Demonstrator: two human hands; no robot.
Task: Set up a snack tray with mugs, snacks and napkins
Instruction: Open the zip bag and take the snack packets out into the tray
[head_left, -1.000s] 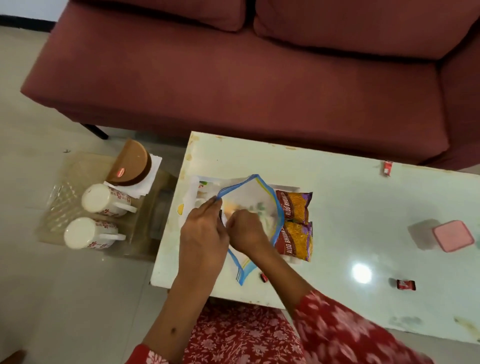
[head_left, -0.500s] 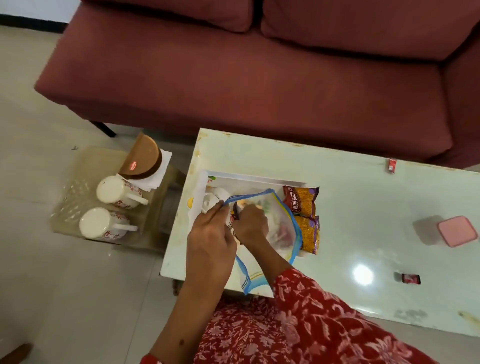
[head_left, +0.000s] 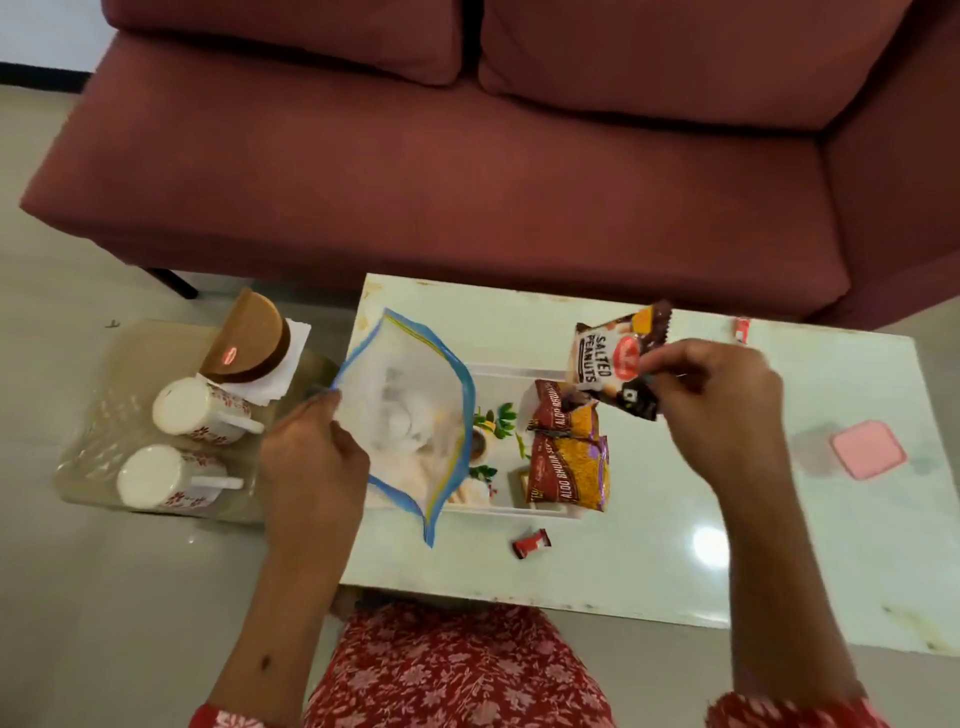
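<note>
My left hand (head_left: 311, 457) grips the edge of a clear zip bag (head_left: 410, 415) with a blue rim, held open over the left part of the white tray (head_left: 519, 372). My right hand (head_left: 717, 400) holds a salted peanuts packet (head_left: 613, 358) in the air above the tray's right end. Two orange aloo bhujia packets (head_left: 571, 467) lie in the tray. Two white floral mugs (head_left: 202, 410) lie on their sides in a clear basket (head_left: 98, 415) on the floor at left, beside white napkins (head_left: 285, 364) under a brown lid (head_left: 249, 338).
The pale table (head_left: 649, 561) carries a small red candy (head_left: 531, 543) near its front edge, a pink box (head_left: 867, 449) at the right and another red wrapper (head_left: 743, 329) at the back. A maroon sofa (head_left: 467, 156) stands behind the table.
My right hand came out of the zip bag with the salted peanuts packet and moved right, above the tray. My left hand pulled the bag leftward, still holding it.
</note>
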